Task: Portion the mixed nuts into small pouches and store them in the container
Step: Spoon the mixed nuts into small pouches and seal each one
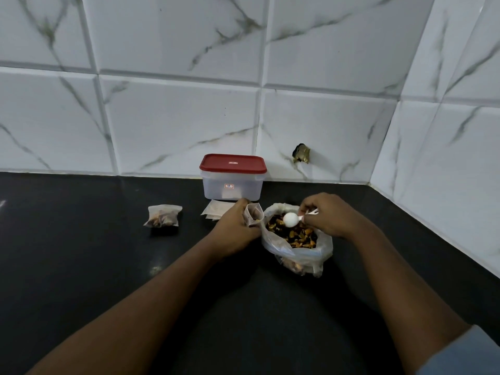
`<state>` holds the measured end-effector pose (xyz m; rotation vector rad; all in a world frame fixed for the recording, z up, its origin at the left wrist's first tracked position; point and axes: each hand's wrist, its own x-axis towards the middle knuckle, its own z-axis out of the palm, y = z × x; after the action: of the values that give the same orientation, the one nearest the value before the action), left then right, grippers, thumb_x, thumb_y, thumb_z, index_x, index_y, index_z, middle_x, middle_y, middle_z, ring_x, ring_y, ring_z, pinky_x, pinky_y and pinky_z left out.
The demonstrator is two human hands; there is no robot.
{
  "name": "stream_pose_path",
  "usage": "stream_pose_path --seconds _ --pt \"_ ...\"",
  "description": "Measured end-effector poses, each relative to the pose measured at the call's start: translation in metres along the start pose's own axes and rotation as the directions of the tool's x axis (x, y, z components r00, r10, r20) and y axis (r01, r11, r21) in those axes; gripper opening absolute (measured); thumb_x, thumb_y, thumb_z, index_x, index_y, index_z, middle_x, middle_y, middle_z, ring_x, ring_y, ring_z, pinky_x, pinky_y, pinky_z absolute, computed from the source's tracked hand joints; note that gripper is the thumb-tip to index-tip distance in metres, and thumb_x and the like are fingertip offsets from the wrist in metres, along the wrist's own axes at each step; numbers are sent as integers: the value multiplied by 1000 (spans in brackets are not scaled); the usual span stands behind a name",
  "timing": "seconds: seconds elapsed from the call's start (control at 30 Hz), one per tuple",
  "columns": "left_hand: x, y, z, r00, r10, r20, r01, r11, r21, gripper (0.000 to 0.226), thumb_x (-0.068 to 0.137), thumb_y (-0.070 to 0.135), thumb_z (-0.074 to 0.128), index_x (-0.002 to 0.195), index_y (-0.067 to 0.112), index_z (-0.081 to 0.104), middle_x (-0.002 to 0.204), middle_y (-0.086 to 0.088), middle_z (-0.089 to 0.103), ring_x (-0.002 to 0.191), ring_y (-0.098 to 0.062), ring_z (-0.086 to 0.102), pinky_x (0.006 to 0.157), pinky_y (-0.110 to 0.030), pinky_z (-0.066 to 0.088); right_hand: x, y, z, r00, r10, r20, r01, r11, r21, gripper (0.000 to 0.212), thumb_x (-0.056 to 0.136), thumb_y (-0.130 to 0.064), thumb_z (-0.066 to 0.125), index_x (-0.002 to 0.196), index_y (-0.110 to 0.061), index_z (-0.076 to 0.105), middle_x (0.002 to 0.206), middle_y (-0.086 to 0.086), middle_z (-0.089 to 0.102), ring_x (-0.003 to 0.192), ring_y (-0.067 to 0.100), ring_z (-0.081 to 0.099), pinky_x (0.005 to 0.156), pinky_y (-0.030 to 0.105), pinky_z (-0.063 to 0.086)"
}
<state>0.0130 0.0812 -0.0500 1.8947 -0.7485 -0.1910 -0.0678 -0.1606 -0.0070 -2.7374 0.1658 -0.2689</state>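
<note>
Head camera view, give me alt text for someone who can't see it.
A person's left hand holds a small pouch open beside a big bag of mixed nuts while the right hand holds a white spoon over the nuts. Behind, on the black counter, are a closed red-lidded container, a filled pouch and some empty pouches.

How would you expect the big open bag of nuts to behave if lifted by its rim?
The bag of nuts would probably sag: its thin plastic is crumpled and rolled down. Well filled, so likely heavyish; open, so tipping may spill.
</note>
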Motion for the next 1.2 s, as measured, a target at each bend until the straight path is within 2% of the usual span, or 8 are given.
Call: stream_pose_path --seconds 0.13,0.27,0.4,0.57,0.73,0.93,1.1,1.2 --pt "0 -1 1 1000 8 1 -8 1000 -2 33 91 13 75 112 29 55 109 8 68 99 -6 67 76 -19 52 -2 -6 -5 993 10 -116 -7 1000 20 6 92 -23 71 93 -27 75 97 -9 70 89 7 65 69 27 47" --pt "-1 -3 0 1000 10 2 -10 1000 -4 33 91 13 75 114 27 56 109 8 68 99 -6 67 75 -18 52 -7 -5 -17 997 60 -38 -61 998 -26 9 89 -23 70 81 -25 74 89 -4 72 85 15 67 75 38 56" --pt "-1 -2 1 1000 8 0 -8 1000 -2 32 90 15 76 113 27 57 110 7 69 97 -6 68 71 -17 52 -7 -11 -10 997 56 55 -54 998 -26 13 88 -23 71 75 -24 73 83 -3 73 80 17 69 64 31 49" --pt "-1 -1 0 1000 -5 28 5 1000 -13 36 91 13 76 117 27 56 113 6 68 102 -8 68 75 -19 53 -9 -18 -10 995 68 -74 -65 997 33 15 89 -18 69 76 -20 73 79 -2 72 76 18 68 60 28 46" --pt "0 -2 1 1000 5 7 -5 1000 14 31 91 15 75 113 27 56 111 8 66 99 -7 67 70 -16 51 -8 -13 -9 996 85 16 -85 996 -24 13 88 -19 69 77 -18 75 78 -2 75 74 16 70 59 27 48" --pt "1 -2 0 1000 -2 14 2 1000 -1 34 91 14 76 116 27 56 112 7 67 100 -8 67 74 -19 53 -6 -13 -8 993 117 -27 -118 992 -33 15 88 -19 69 76 -11 73 75 3 73 67 17 66 54 27 43" --pt "0 -3 0 1000 -4 19 4 1000 -12 35 91 14 76 117 27 56 112 7 67 101 -8 67 75 -20 53 -6 -14 -7 987 160 -13 -157 981 116 16 90 -22 74 76 -15 78 71 0 76 74 19 75 72 37 59" --pt "0 -2 0 1000 -2 18 3 1000 -9 37 91 14 75 119 27 55 113 7 67 101 -9 67 77 -21 54 -6 -11 -4 979 205 -2 -199 953 230 17 91 -16 73 77 -8 80 62 -1 73 55 7 66 60 30 50"
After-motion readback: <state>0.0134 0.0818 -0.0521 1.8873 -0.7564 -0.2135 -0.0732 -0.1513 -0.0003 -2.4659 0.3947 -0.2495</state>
